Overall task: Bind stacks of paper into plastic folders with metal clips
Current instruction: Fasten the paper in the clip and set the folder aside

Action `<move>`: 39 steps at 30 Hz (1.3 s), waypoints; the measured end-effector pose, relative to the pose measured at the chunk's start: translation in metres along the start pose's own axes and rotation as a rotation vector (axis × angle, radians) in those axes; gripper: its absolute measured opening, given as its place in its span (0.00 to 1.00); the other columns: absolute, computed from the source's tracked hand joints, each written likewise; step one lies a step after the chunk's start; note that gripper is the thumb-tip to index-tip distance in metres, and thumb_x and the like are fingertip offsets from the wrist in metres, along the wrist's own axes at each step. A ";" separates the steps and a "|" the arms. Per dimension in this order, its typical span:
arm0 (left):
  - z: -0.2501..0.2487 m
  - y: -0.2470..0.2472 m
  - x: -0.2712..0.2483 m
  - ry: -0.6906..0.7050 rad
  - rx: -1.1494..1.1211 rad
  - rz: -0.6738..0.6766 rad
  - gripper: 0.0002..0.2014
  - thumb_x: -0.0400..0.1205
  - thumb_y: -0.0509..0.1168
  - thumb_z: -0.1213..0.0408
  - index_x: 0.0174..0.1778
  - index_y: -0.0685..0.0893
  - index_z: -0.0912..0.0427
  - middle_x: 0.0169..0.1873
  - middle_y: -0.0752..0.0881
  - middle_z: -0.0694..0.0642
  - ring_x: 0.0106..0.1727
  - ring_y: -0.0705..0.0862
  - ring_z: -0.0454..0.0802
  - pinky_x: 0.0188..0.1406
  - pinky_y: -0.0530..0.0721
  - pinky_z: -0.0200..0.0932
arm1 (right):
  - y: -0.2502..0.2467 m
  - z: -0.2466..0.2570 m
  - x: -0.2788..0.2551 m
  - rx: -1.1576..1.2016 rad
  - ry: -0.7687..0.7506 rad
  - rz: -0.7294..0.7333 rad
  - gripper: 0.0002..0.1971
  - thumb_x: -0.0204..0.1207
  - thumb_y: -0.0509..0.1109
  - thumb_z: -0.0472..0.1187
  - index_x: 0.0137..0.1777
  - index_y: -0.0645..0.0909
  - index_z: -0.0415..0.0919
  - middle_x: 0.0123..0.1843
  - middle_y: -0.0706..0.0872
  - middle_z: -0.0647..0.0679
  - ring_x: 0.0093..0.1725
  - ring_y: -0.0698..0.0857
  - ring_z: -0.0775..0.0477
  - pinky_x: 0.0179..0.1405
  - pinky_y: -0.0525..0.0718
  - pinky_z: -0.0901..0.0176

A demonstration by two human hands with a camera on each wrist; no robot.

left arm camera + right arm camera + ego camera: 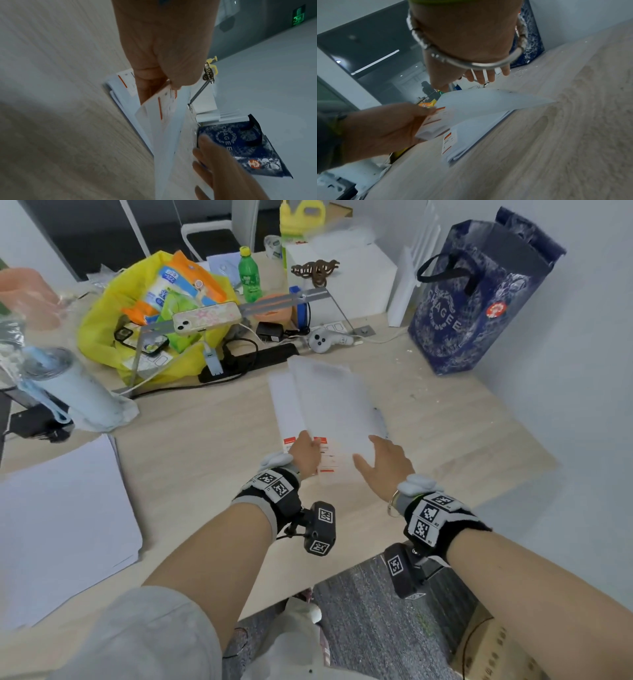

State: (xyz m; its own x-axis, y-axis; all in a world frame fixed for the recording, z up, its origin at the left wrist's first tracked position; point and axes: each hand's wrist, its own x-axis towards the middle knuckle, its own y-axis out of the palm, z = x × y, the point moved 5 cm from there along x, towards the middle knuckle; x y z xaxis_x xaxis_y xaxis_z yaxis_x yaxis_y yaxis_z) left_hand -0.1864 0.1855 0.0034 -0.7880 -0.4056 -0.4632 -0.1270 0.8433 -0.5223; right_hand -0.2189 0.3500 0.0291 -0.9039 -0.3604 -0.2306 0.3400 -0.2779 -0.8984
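Folders [329, 405] at surface [205, 440] centre; paper stack [61, 525] at 8 o'clock, bag [479, 292] at 2, bottle [249, 275] at 12.

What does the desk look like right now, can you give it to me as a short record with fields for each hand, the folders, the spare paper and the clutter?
left hand: pinches the near edge of the top folder, lifting it
right hand: open, fingers spread by the lifted folder's right edge
folder pile: flat on the desk, under the lifted one, red labels at the near end
paper stack: lies at the left of the desk, untouched
metal clips: none clearly visible
clutter: yellow bag, green bottle, blue gift bag at the back
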 end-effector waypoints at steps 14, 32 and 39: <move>0.095 -0.100 -0.031 -0.134 -0.126 -0.407 0.18 0.90 0.44 0.64 0.69 0.71 0.70 0.38 0.76 0.56 0.45 0.79 0.58 0.39 0.72 0.42 | 0.037 0.003 0.015 -0.099 0.022 0.095 0.26 0.81 0.60 0.47 0.75 0.65 0.35 0.78 0.67 0.40 0.74 0.69 0.37 0.68 0.73 0.47; 0.137 -0.124 -0.004 -0.203 -0.056 -0.389 0.12 0.90 0.43 0.60 0.60 0.70 0.56 0.33 0.74 0.50 0.45 0.77 0.52 0.33 0.72 0.40 | 0.110 0.006 0.073 -0.294 0.099 0.422 0.36 0.82 0.57 0.57 0.84 0.43 0.53 0.84 0.36 0.34 0.84 0.39 0.32 0.81 0.48 0.38; 0.125 -0.114 0.015 -0.200 -0.109 -0.347 0.11 0.90 0.42 0.60 0.57 0.68 0.56 0.31 0.71 0.45 0.33 0.74 0.47 0.29 0.67 0.30 | 0.093 -0.008 0.110 -0.380 0.147 0.459 0.37 0.81 0.57 0.57 0.83 0.39 0.56 0.84 0.34 0.34 0.84 0.39 0.34 0.82 0.52 0.36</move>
State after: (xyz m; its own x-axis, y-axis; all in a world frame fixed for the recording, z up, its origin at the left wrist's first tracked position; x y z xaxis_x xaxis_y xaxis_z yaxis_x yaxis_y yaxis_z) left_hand -0.1084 0.0385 -0.0337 -0.5562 -0.7240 -0.4081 -0.4364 0.6723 -0.5980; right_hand -0.2885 0.2918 -0.0823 -0.7224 -0.2338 -0.6508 0.6114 0.2237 -0.7590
